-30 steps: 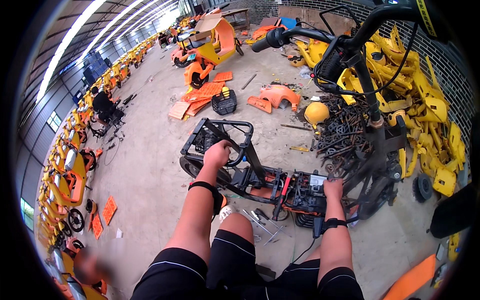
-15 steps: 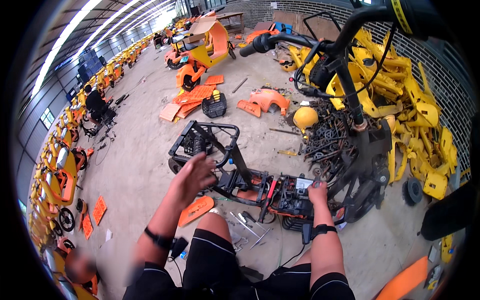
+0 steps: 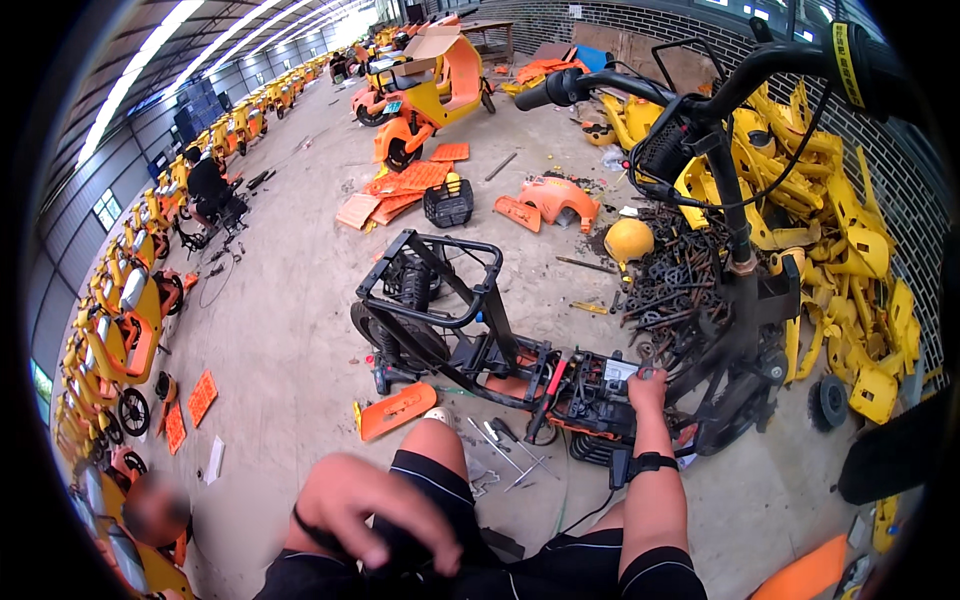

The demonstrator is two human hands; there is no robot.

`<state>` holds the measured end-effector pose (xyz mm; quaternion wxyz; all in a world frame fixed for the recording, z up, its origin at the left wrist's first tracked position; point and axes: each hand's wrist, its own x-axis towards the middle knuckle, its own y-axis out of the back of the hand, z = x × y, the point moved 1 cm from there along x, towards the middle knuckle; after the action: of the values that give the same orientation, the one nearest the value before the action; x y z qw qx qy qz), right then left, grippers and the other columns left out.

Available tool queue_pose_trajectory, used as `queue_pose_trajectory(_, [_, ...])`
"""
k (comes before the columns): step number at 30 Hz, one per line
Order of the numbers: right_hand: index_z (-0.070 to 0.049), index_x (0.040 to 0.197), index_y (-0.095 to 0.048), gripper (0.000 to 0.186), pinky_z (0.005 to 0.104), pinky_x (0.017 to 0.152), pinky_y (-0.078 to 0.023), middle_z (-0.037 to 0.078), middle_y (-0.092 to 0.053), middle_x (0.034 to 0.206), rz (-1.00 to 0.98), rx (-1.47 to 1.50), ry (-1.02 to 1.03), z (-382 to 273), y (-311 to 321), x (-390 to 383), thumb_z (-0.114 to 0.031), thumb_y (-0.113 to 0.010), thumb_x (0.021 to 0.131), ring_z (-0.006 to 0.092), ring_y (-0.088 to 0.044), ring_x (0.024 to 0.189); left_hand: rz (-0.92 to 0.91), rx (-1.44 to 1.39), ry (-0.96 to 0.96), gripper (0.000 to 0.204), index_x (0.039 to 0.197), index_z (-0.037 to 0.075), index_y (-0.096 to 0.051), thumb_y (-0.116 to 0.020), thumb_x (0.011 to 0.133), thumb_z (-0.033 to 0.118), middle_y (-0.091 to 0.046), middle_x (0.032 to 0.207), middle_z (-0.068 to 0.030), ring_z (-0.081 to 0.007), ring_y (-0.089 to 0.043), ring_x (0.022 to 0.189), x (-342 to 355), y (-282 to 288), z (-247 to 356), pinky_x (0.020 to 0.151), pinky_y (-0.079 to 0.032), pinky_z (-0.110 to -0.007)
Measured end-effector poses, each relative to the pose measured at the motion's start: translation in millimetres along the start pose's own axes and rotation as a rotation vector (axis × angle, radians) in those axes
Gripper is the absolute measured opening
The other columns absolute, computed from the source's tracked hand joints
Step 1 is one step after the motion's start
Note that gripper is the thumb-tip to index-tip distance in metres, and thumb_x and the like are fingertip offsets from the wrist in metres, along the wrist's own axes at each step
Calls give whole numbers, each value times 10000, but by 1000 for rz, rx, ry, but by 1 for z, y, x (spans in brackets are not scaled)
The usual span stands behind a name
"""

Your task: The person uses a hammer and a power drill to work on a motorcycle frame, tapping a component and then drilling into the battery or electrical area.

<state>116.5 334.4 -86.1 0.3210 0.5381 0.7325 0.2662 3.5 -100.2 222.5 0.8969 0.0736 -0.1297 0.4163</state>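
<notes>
A stripped black scooter frame (image 3: 500, 355) stands before me, its black box-shaped rack at the left and its handlebar (image 3: 740, 85) at the upper right. At the front of its floor section, my right hand (image 3: 647, 388) is closed, fingers curled; what they hold is hidden. Beside it lies a component with a white label (image 3: 620, 370). A red-handled tool (image 3: 556, 380) rests across the middle of the frame. My left hand (image 3: 385, 510) is over my lap, smeared by motion, its fingers apart with nothing seen in them.
A cordless drill (image 3: 395, 376), an orange panel (image 3: 397, 411) and T-handle wrenches (image 3: 512, 455) lie on the floor. Yellow body panels (image 3: 850, 270) and dark metal parts (image 3: 680, 265) are heaped at the right. Scooters line the left; a person (image 3: 207, 190) sits there, another (image 3: 155, 510) is nearer.
My left hand has come back from beside the frame's rack to my lap, uncovering the drill. My right hand stays at the frame. The view has shifted slightly.
</notes>
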Motion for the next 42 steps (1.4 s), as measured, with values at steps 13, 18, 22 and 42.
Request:
queue_pose_trajectory(13, [-70,1378,-383,691,472,1007,-456,275,-496,1349,-61,17,-18,-29,-7,-35,-298,-672,792,445,-524,1222,1566,1055,1324,430,1167,143,-702,-463,881,356,-692,1133,-172,-356,-643,1086,-53,240,-136,950,-493,-443])
queue_pose_trajectory(18, [-87,1426,-328,720,491,973,-477,282,-480,1347,-89,-2,-68,-28,-7,-32,-290,-652,816,448,-573,1155,1217,888,1521,527,1277,107,-630,-344,909,352,-579,1343,-193,-357,-530,1269,-67,266,-143,1067,-407,-419])
queue_pose_trajectory(22, [-88,1443,-299,753,490,969,-481,291,-474,1342,-60,14,-97,-38,-6,-41,-278,-662,812,451,-580,1142,1100,812,1548,569,1296,16,-589,-297,928,337,-518,1403,-221,-358,-461,1342,-88,284,-159,1111,-357,-411])
queue_pose_trajectory(42, [-9,1332,-496,610,369,771,-512,113,-609,1103,105,1134,-308,-1,-59,9,9,-682,751,215,-628,920,1059,1048,1622,532,1489,219,-421,-209,1034,397,-345,1575,-78,-368,-303,1441,-78,277,-172,1143,-274,-610])
